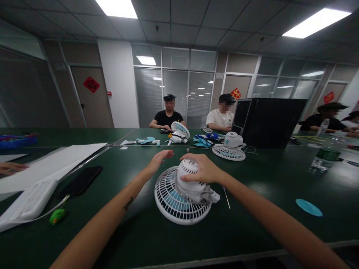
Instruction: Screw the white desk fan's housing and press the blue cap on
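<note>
A white electric fan (182,209) with pale blue blades lies grille-down on the green table in front of me. My right hand (203,168) is wrapped over the fan's rounded motor housing, thumb on the near side. Just left of the housing, my left hand (159,161) hovers with fingers stretched out, apart from the fan. A thin screwdriver (226,198) lies right of the fan, partly hidden by my right forearm. Farther right rests a flat light-blue disc (309,207).
Left are a black phone (81,181), a white power strip (30,203), a green toy (57,216) and another person's hand (12,168). Across the table stand two more fans (179,132), (231,147), blue parts, a black computer case (269,123) and seated people. A bottle (327,155) stands right.
</note>
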The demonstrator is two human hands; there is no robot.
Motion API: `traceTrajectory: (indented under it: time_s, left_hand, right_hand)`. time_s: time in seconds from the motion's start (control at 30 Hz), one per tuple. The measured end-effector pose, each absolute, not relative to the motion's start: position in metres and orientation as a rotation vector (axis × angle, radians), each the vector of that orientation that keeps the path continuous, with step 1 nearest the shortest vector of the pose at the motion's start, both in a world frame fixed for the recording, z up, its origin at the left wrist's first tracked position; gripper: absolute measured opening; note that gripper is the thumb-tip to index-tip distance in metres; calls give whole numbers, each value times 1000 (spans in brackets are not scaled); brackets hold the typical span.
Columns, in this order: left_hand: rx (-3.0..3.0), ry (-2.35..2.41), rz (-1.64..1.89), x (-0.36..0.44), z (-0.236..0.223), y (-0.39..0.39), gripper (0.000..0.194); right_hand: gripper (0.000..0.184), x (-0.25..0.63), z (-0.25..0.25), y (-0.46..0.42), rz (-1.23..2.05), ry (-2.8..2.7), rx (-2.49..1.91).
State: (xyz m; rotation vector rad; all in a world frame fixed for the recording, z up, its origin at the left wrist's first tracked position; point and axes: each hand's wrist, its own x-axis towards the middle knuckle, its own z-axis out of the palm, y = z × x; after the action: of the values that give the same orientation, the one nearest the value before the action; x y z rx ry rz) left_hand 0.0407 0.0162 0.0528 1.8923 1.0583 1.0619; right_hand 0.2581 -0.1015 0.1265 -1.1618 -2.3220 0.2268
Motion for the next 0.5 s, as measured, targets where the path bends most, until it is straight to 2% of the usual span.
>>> traceTrajectory:
  time_s: [0.1, 0.2, 0.33, 0.5]
  left_hand:
    - [1824, 743, 907, 56, 62, -9, 60]
    - [1882, 557, 910, 70, 65, -39, 65]
    - [1982, 618, 994, 82, 64, -64, 79]
    - [1965, 707, 1023, 83, 62, -69, 74]
  right_hand:
    - [60, 255, 122, -98, 255, -2305, -1130]
    - [49, 278, 124, -88, 372, -2061, -1053]
    - [39, 345, 112, -65, 363, -1613, -1275]
    - [14, 423, 58, -50, 293, -1527, -1502]
